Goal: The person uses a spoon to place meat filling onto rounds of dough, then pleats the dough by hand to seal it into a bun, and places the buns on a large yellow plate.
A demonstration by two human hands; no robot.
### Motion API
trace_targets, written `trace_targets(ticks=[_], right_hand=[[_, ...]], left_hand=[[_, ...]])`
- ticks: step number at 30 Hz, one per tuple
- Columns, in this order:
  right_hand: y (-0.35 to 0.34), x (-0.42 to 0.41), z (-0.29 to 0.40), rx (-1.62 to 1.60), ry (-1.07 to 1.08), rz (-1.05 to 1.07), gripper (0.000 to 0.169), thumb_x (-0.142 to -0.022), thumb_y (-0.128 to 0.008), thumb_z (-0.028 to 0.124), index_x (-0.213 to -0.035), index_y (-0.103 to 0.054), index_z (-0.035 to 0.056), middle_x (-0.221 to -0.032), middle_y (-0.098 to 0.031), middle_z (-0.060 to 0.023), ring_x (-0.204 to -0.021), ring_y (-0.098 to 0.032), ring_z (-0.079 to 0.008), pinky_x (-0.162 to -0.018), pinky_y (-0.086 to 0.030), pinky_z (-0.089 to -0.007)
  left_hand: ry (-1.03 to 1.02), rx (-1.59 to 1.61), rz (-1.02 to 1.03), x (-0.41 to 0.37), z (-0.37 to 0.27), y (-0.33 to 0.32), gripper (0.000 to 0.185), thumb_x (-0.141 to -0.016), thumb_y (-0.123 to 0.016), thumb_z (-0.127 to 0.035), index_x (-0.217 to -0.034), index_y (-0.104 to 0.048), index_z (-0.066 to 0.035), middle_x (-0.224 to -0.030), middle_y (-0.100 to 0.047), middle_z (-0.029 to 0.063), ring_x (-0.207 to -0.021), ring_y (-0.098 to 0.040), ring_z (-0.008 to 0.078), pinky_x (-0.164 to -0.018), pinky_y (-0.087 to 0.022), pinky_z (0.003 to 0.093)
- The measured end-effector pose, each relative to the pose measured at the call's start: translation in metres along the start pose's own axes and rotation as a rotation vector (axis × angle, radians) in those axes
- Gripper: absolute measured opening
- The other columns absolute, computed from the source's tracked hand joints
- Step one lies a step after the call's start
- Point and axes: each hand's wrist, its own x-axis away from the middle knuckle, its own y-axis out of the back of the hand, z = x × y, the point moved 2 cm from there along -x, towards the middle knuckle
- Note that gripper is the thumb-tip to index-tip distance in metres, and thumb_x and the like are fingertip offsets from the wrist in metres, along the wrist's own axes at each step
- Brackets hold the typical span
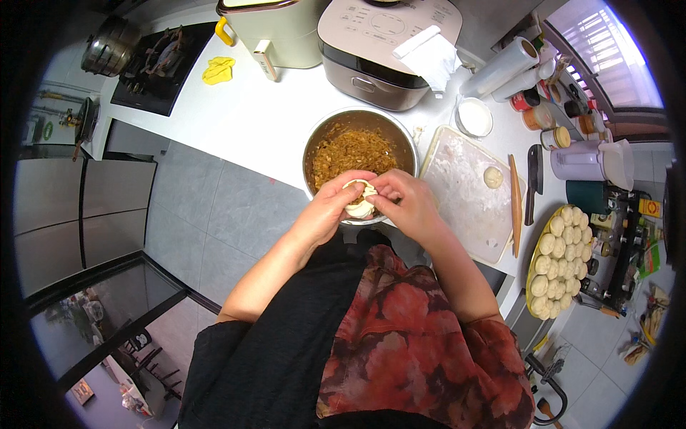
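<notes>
A dough wrapper [360, 209] with brown filling inside rests in my left hand [328, 206], whose thumb lies at its opening. Its edge is gathered into pleats on the right side. My right hand [403, 201] pinches that pleated edge between thumb and fingers. Both hands are over the near rim of a large metal bowl [410, 147]. Inside the bowl is a brown chopped filling [351, 153]. To the right, a floured board [455, 201] bears one small ball of dough [493, 177]. A wooden rolling pin [515, 206] lies along the board's right edge.
A cleaver [532, 182] lies beyond the rolling pin. An oval yellow tray [531, 268] holds many dough pieces. A small bowl of white powder [475, 117] stands behind the board. A rice cooker [375, 53] and an air fryer [278, 32] stand at the back; jars [554, 138] line the right.
</notes>
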Motion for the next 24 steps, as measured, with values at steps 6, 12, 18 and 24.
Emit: trace_targets(ticks=[6, 12, 18, 24], right_hand=[[-0.002, 0.006, 0.001, 0.137, 0.128, -0.023, 0.013, -0.085, -0.069, 0.011, -0.092, -0.065, 0.0014, -0.082, -0.064, -0.0126, -0.074, -0.066, -0.0248, -0.065, -0.051, -0.0334], [-0.005, 0.008, 0.003, -0.008, 0.018, 0.019, 0.014, -0.083, -0.068, 0.005, -0.096, -0.063, 0.002, -0.083, -0.059, -0.0082, -0.071, -0.06, -0.0171, -0.065, -0.049, -0.0308], [-0.001, 0.001, -0.004, -0.12, -0.022, 0.096, 0.022, -0.082, -0.068, 0.002, -0.103, -0.063, 0.0003, -0.085, -0.056, -0.0069, -0.072, -0.056, -0.013, -0.066, -0.048, -0.0272], [0.004, 0.004, 0.005, -0.009, -0.105, 0.179, 0.02, -0.081, -0.068, 0.001, -0.1, -0.062, -0.0005, -0.088, -0.061, -0.0097, -0.077, -0.063, -0.0183, -0.07, -0.052, -0.0314]], left_hand=[[-0.018, -0.09, 0.038, 0.0, 0.007, 0.004, 0.031, -0.101, -0.047, -0.018, -0.125, -0.053, 0.001, -0.11, -0.063, 0.0104, -0.096, -0.064, 0.0175, -0.079, -0.056, 0.0325], [0.101, -0.124, 0.081, 0.0, 0.001, 0.006, 0.035, -0.101, -0.042, -0.021, -0.127, -0.053, 0.0, -0.11, -0.063, 0.0103, -0.092, -0.064, 0.0173, -0.075, -0.057, 0.0327], [0.114, -0.022, 0.075, -0.001, 0.005, 0.012, 0.056, -0.103, -0.033, -0.045, -0.129, -0.051, 0.001, -0.115, -0.062, 0.0131, -0.097, -0.065, 0.021, -0.077, -0.057, 0.0355], [0.146, -0.033, 0.114, -0.002, 0.004, 0.01, 0.07, -0.1, -0.026, -0.06, -0.127, -0.054, -0.002, -0.116, -0.063, 0.0099, -0.096, -0.064, 0.0167, -0.073, -0.056, 0.0312]])
